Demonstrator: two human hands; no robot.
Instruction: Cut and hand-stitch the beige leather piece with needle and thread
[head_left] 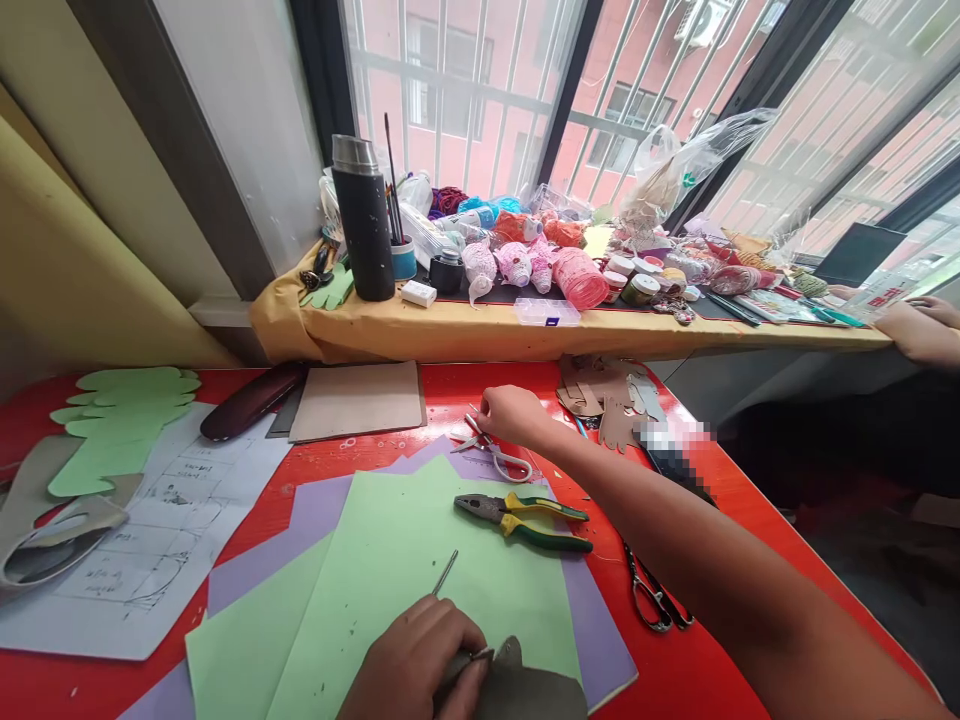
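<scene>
My left hand (424, 660), at the bottom middle, is closed on a grey-brown cut piece of sheet (536, 692), its rounded tab standing up beside my thumb. A thin metal rod (445, 572) sticks out beyond its knuckles; whether the hand grips it I cannot tell. My right hand (514, 415) stretches forward to the table's far side, fingers pinched together, with what they hold too small to name. Right by it lie small scissors (510, 464) with pale handles. Pliers (521, 518) with green and yellow handles rest on the light green sheets (375, 590).
Purple sheets (600, 640) lie underneath. Black scissors (651, 595) are right, below a dark blurred-out object (675, 465). Brown cutouts (600, 395), a glasses case (251, 402) and a drawn pattern (165, 530) surround the sheets. The crowded sill holds a flask (364, 225). Another person's hand (919, 328) is far right.
</scene>
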